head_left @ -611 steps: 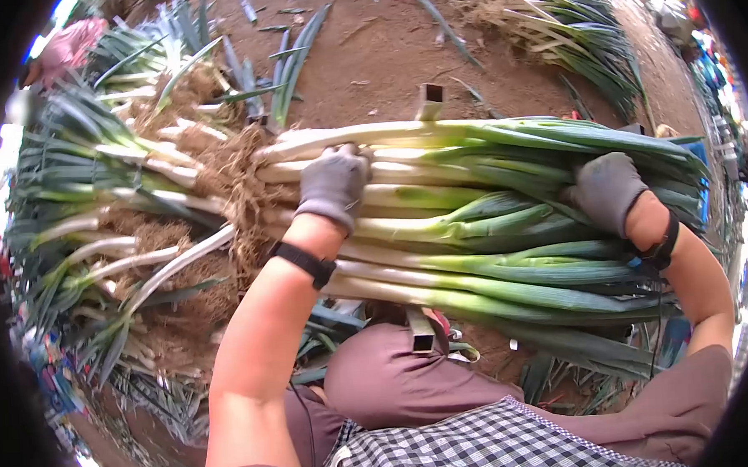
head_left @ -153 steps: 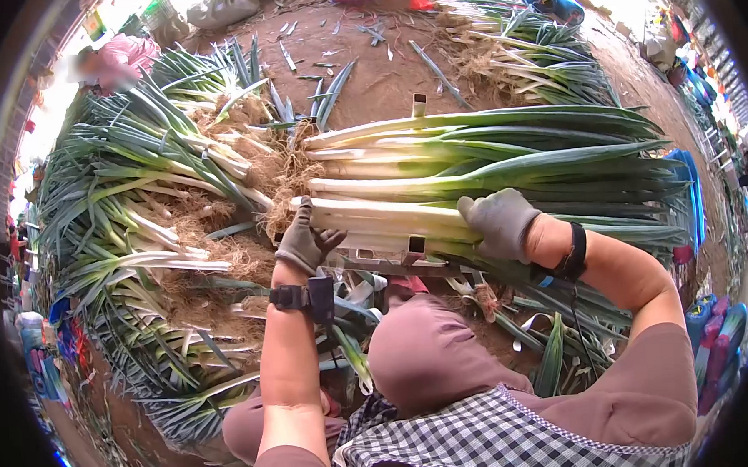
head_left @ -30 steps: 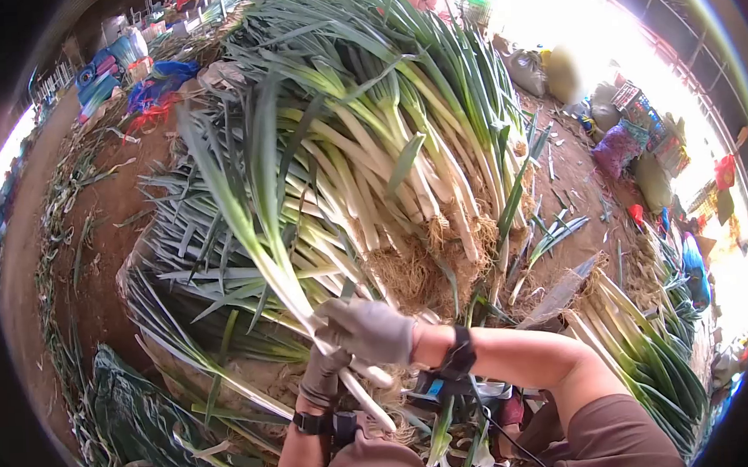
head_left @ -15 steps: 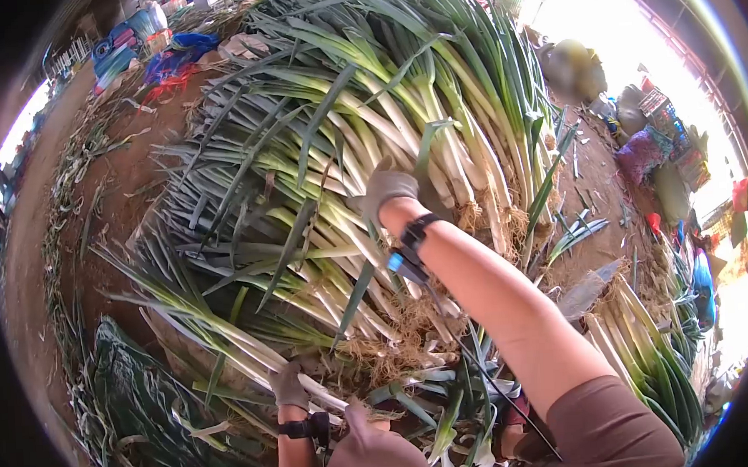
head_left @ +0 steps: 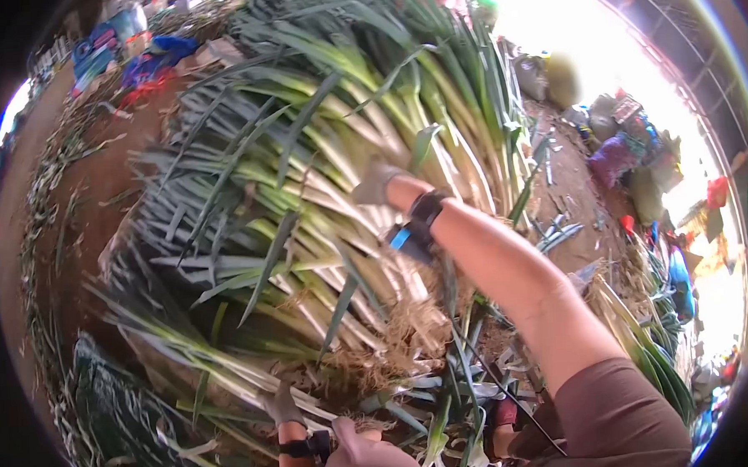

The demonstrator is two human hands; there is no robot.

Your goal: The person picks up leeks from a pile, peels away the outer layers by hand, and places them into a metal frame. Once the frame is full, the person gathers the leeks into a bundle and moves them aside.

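Observation:
Gloved in grey, my left hand (head_left: pixel 283 404) is closed around the white stalks of a few leeks (head_left: pixel 221 369) at the lower left, their green leaves pointing up and left. My right hand (head_left: pixel 378 186), also gloved and blurred, reaches onto the big pile of leeks (head_left: pixel 331 202) near the middle. Its fingers are smeared by motion, so their grip is unclear. Below it lie white stalks with tangled tan roots (head_left: pixel 416 328). A black wristband (head_left: pixel 427 210) sits on the right wrist, with a blue-marked device beside it.
Another leek bundle (head_left: pixel 637 330) lies at the lower right. Dark green netting or sheeting (head_left: pixel 131 411) is at the lower left. Filled bags (head_left: pixel 613 158) stand at the upper right, blue plastic (head_left: pixel 162 57) at the upper left. A thin black cord (head_left: pixel 502 386) hangs below the right arm.
The whole view has shifted, so the pile appears further left. My right hand has moved slightly over the stalks and is now more blurred. My left hand still holds its leeks.

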